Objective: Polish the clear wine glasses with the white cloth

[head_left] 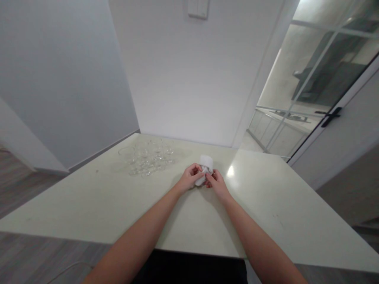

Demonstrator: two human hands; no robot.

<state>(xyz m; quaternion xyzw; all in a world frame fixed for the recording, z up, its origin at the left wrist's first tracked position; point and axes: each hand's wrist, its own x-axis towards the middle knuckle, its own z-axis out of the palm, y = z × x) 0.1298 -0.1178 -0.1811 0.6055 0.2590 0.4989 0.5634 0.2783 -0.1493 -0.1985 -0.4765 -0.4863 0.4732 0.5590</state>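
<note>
Both my hands meet over the middle of the table around a folded white cloth [206, 162]. My left hand [192, 176] pinches its left side, with the thumb across the front. On the other side, my right hand [216, 180] has its fingers curled round the lower right of the cloth, the thumb pressing near its middle. The cloth stands up between the hands, its top folded over. Whether something is inside or behind it is hidden. Off to the left, several clear glasses [146, 159] stand grouped close together.
The pale, glossy table [118, 209] reaches to a white wall [189, 86] at the back. A switch plate [198, 8] is on that wall. On the right is a glass-paned door with a black handle [330, 116]. A cable [69, 269] lies on the floor at lower left.
</note>
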